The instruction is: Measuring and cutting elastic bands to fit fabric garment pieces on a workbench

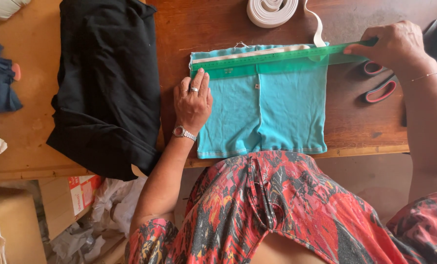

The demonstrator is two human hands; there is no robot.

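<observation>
One camera on my head, looking straight down.
It faces the wooden table (pixel 355 117) from close above — my lap fills the bottom edge, my arms reach in from both sides; the floor clutter shows at lower left.

A worn brown wooden table (pixel 27 137) stands in daylight; cardboard boxes (pixel 13 220) and crumpled white plastic bags (pixel 115 200) crowd the floor beneath its edge.

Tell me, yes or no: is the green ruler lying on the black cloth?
No, the green ruler lies across the top of the turquoise shorts, apart from the black cloth.
</observation>
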